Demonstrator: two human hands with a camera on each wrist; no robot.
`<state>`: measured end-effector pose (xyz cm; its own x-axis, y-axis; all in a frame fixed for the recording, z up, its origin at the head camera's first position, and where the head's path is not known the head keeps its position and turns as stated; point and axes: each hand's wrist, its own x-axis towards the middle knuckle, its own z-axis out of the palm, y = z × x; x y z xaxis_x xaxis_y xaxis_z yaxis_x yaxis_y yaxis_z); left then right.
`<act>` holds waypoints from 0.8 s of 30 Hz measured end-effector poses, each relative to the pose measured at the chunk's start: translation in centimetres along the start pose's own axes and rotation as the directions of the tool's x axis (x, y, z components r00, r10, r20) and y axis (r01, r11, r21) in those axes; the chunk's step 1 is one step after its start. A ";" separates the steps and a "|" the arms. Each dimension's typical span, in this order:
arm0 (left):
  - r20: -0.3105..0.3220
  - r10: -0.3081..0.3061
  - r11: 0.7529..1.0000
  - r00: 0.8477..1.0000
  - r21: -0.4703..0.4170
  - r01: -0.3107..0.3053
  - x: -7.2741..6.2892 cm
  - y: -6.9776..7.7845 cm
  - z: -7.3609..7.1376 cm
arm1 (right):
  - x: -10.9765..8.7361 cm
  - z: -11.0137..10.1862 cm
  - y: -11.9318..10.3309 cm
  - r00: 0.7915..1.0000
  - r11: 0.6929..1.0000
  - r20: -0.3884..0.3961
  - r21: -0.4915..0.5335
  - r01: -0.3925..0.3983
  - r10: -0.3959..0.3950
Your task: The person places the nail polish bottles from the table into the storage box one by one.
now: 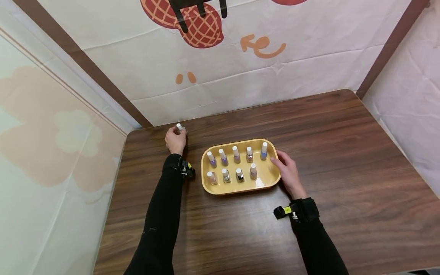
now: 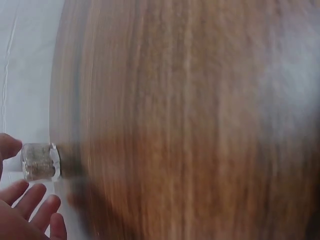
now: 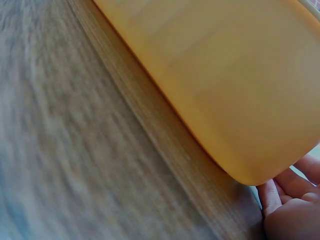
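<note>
Near the table's back left corner, my left hand [image 1: 176,141] pinches a small clear nail polish bottle [image 2: 39,162] with a white cap. The left wrist view has this bottle between the thumb and fingers, with glittery contents. My right hand [image 1: 288,172] grips the right end of a yellow tray [image 1: 264,181], thumb over the rim. Its other fingers are partly hidden by the tray. Inside the tray, several nail polish bottles stand in two rows, among them a blue one [image 1: 263,152], a purple one [image 1: 223,157] and a dark one [image 1: 240,175].
The brown wooden table [image 1: 343,172] extends to both sides of the tray. A printed white cloth [image 1: 233,68] hangs along its back edge, and a flowered panel [image 1: 62,133] stands at the left.
</note>
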<state>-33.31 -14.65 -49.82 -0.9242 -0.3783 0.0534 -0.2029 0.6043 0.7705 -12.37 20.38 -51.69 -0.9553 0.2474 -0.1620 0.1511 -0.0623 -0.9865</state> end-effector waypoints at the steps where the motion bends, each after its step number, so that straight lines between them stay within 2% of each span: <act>1: -0.001 -0.004 1.000 1.000 0.000 0.004 0.1 0.0 0.0 | 0.0 0.0 0.0 1.000 1.000 0.000 -0.001 0.001 -0.001; 11: -0.010 -0.004 0.999 1.000 0.034 0.004 -0.2 1.0 0.1 | 0.0 0.1 0.0 1.000 1.000 -0.015 0.004 0.013 -0.013; 24: -0.034 0.024 0.998 0.999 0.058 -0.022 -0.5 1.1 -0.1 | 0.0 0.1 -0.2 1.000 1.000 -0.010 -0.009 0.001 -0.001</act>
<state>-32.99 -13.88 -48.89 -0.9174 -0.3868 0.0933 -0.2007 0.6522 0.7310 -12.45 20.27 -51.50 -0.9529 0.2572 -0.1608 0.1522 -0.0532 -0.9869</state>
